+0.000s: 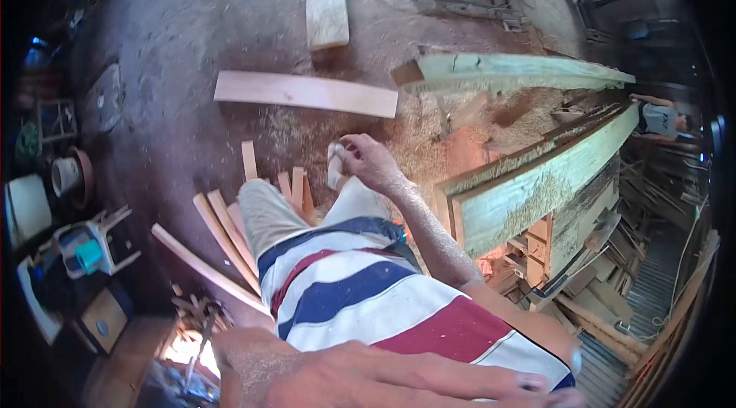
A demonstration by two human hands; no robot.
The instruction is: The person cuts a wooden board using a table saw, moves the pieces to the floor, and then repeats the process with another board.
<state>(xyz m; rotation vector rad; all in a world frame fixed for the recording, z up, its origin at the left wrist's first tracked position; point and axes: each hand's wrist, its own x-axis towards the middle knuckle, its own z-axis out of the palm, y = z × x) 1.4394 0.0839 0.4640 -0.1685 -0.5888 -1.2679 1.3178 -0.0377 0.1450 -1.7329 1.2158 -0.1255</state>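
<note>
My left hand (383, 377) is close to the camera at the bottom, its fingers stretched out flat to the right across the striped shirt (345, 285). The fingertips are slightly blurred. My right hand (373, 164) is out ahead over my leg, with loosely bent fingers and nothing visible in them. Below its fingers, close to them in view, shows a pale shoe or foot (334, 169). Sawdust speckles my right forearm. Beyond that hand, a flat pale board (307, 93) lies across the floor.
Long wooden strips (211, 266) lie left of my legs. At the right stand a thick plank (537, 190) covered in shavings and a long beam (521, 69). Another plank (326, 2) lies ahead. A white plastic chair (92, 243) is at left; a person (658, 118) is far right.
</note>
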